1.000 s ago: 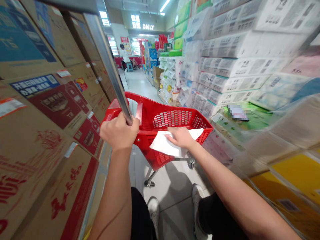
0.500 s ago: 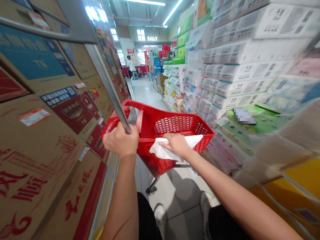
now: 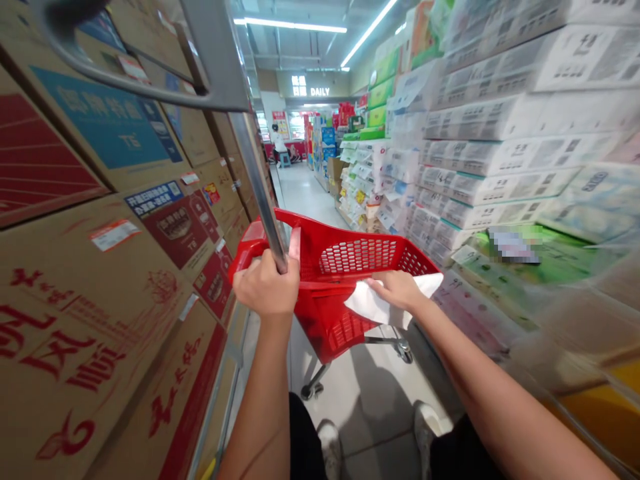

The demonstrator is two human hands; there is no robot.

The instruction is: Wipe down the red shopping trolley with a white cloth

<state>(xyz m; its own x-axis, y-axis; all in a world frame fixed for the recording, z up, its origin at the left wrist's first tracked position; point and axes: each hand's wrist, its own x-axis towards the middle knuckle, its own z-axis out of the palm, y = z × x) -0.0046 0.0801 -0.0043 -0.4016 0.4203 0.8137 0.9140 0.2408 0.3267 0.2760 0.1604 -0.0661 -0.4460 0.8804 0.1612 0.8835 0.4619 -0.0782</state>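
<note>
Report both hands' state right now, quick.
Left hand: closed around the lower end of the metal pole.
Right hand: holding the white cloth against the near side of the red cart.

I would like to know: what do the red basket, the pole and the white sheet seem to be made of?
Red basket: probably glossy moulded plastic, with shiny highlights and regular holes.
Pole: likely polished metal, from its silvery reflections.
White sheet: matt and thin, so fabric or perhaps paper; no weave is visible.

Cloth (image 3: pixel 365 305) on basket (image 3: pixel 323 320), between cartons (image 3: pixel 125 293) at left and packs (image 3: pixel 480 150) at right.
</note>
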